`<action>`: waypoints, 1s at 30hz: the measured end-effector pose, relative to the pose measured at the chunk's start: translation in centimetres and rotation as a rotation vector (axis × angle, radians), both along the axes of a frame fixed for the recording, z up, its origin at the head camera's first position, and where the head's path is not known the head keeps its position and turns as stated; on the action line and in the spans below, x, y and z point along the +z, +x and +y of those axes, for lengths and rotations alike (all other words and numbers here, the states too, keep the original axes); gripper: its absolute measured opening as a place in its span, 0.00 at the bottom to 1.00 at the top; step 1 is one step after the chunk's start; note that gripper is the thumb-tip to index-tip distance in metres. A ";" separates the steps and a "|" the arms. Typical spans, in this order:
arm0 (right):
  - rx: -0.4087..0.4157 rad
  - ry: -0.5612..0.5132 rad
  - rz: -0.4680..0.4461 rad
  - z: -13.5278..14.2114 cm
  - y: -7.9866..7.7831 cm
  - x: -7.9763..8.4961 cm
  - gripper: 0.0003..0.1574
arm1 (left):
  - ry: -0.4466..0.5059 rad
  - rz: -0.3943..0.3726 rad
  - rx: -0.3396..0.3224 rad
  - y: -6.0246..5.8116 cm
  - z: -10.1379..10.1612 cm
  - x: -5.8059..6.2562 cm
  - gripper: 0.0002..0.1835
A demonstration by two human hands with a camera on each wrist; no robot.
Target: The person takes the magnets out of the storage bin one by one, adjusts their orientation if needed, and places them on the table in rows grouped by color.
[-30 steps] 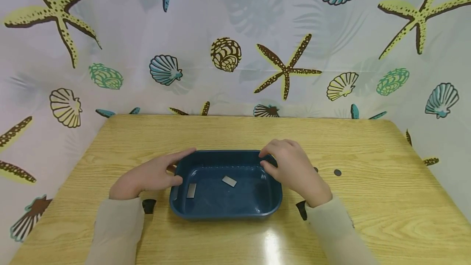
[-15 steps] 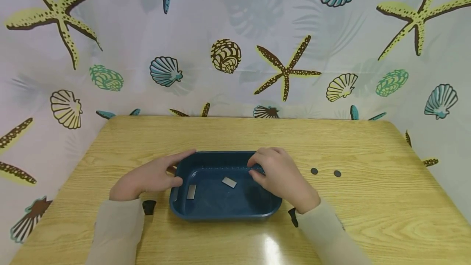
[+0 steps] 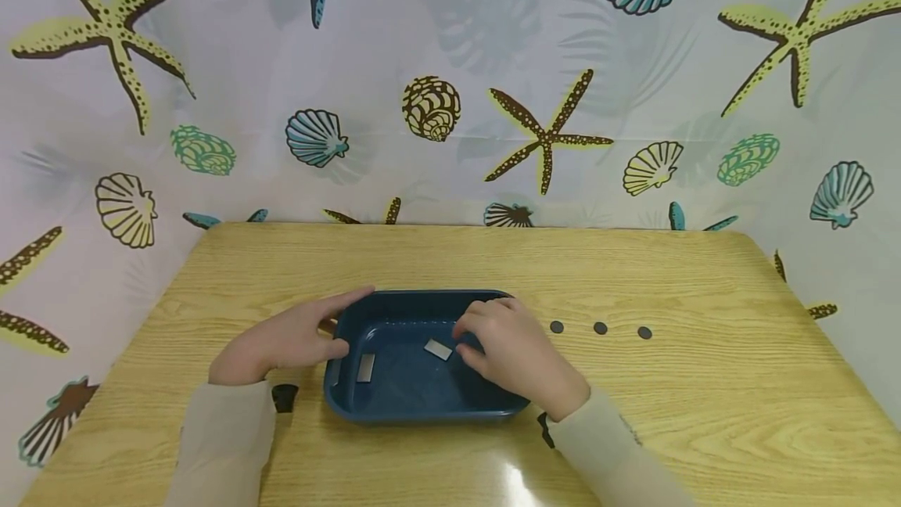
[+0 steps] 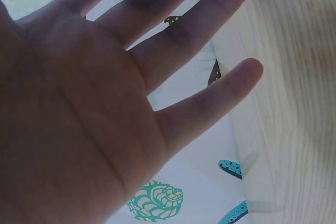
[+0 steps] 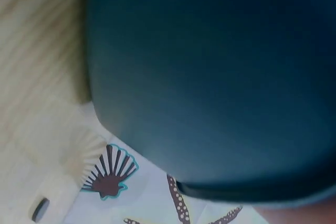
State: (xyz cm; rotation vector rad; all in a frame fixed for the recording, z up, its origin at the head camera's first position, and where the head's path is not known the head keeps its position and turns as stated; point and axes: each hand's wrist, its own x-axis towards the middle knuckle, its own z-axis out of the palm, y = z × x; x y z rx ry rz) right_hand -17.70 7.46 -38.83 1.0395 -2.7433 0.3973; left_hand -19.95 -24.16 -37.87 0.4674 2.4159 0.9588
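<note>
A blue rectangular tray (image 3: 422, 405) stands on the table. Inside it lie two small silver rectangular pieces, one piece (image 3: 365, 368) near the left wall and another piece (image 3: 439, 349) near the middle. My left hand (image 3: 288, 339) touches the tray's left end, thumb at the rim; its fingers are straight and spread in the left wrist view. Over the right half of the tray, my right hand (image 3: 510, 350) has bent fingers, thumb and index apart beside the middle piece, with nothing visible between them. The tray's wall (image 5: 210, 87) fills most of the right wrist view, and the right fingers are hidden there.
Three dark round discs lie in a row right of the tray: a near disc (image 3: 557, 327), a middle disc (image 3: 601, 328) and a far disc (image 3: 644, 332). The wooden table (image 3: 739, 397) ends at a patterned curtain (image 3: 380, 30) behind and at the sides.
My right hand has moved left and slightly nearer across the tray, from its right end towards the middle piece, uncovering the discs. The left hand, tray and silver pieces look unmoved.
</note>
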 end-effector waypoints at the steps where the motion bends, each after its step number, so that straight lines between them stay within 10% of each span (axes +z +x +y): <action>1: 0.005 0.007 0.001 -0.1 0.0 -0.1 0.07 | 0.000 0.001 0.000 0.0 0.0 0.0 0.46; 30: 0.051 0.168 -0.204 -1.5 0.1 -1.7 0.28 | 0.006 0.004 -0.011 -0.2 -0.3 -0.4 0.46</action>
